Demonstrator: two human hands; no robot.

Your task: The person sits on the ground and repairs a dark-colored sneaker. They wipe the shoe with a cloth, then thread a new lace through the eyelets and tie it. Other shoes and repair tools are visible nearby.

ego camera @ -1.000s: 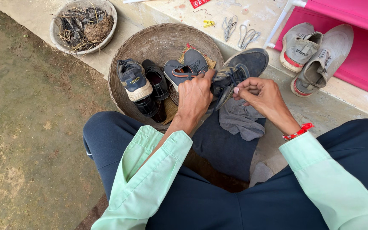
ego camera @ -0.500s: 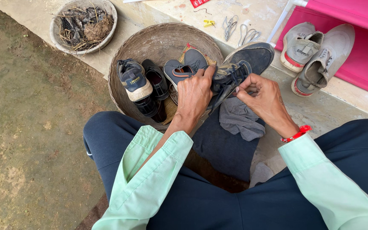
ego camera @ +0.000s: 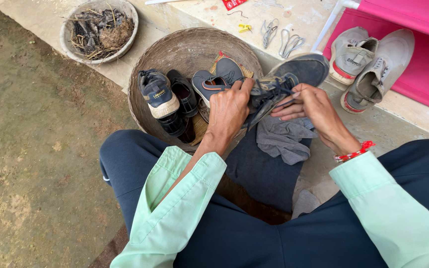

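Observation:
My left hand (ego camera: 230, 111) grips a dark grey sneaker (ego camera: 285, 82) around its heel end, holding it tilted over my lap. My right hand (ego camera: 314, 106) pinches the sneaker's laces near its tongue. A crumpled grey cloth (ego camera: 284, 139) lies on my lap right under the shoe. Just behind my left hand stands a round woven basket (ego camera: 175, 49) with several dark shoes in it, among them a navy sneaker with a tan sole (ego camera: 157, 92) and a grey shoe with an orange stripe (ego camera: 214, 82).
A pair of worn beige sneakers (ego camera: 368, 64) lies at the right on a pink mat (ego camera: 413, 84). Loose laces (ego camera: 279, 37) rest on the concrete ledge. A grey bowl of dry debris (ego camera: 100, 30) stands at the upper left. Dirt ground spreads to the left.
The grey sneaker has been lifted and turned toward the right. My right hand has moved from the shoe's side onto its laces.

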